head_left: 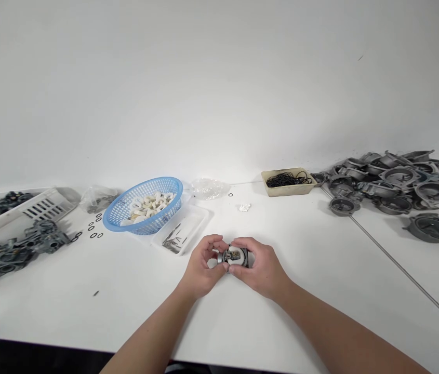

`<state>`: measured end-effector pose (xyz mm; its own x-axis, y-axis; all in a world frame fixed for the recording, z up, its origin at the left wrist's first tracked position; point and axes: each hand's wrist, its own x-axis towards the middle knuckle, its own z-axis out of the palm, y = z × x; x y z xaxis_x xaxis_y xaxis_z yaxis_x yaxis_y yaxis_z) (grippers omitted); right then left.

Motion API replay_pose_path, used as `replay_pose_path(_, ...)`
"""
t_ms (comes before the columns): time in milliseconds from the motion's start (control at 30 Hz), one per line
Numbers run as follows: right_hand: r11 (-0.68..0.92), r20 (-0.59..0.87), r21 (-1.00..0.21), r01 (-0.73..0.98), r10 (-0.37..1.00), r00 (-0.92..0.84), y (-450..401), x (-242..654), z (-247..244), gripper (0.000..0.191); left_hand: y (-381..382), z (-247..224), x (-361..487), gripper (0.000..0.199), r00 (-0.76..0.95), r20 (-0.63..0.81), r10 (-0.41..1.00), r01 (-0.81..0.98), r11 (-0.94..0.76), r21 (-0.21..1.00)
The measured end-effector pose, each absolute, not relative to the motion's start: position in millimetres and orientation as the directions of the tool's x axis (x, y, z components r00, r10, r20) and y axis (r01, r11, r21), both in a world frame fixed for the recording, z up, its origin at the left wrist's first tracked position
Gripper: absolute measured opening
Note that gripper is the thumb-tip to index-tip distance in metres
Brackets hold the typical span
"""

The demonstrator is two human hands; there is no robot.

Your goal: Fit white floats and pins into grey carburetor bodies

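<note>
Forearms [153,327] end in left hand [202,266] and right hand [261,269], closed on a round metal casting [237,256] between them.

No text, label or number can be read on anything here.

A blue plastic basket [153,183] of white pieces [149,208] sits well left of heaped cast-metal bowls [396,179].
</note>
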<state>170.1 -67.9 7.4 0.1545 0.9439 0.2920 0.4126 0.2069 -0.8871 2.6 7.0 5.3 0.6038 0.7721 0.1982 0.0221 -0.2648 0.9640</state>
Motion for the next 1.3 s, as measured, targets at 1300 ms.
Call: replay_pose_path(1300, 0.081, 0.185, -0.885, 0.458, 0.965, 0.186, -72, 173, -3, 0.072, 8, -9, 0, 0.073, 0.649, 0.089, 0.756, 0.089, -0.192, 0.977)
